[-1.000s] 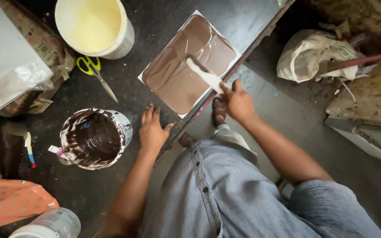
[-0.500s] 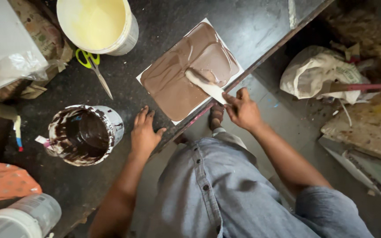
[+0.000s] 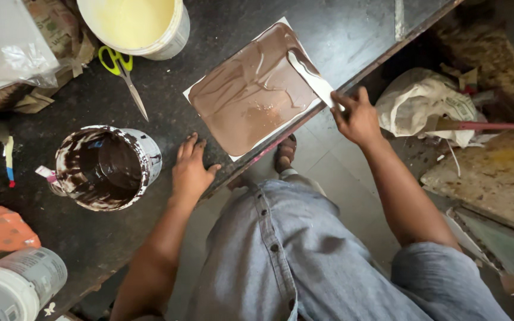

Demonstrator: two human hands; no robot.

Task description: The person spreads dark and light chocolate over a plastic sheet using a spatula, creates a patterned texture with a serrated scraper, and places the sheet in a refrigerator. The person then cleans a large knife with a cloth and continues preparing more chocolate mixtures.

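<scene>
At the right of the frame, my right hand (image 3: 357,116) is clenched on the handle of the spatula (image 3: 312,79), a light, stiff blade, slick with paste, best held at its bare handle. Its long axis runs up-left, tip on the brown-coated white tile (image 3: 251,89). My left hand (image 3: 190,171) lies flat, fingers spread, on the dark bench (image 3: 90,232).
</scene>
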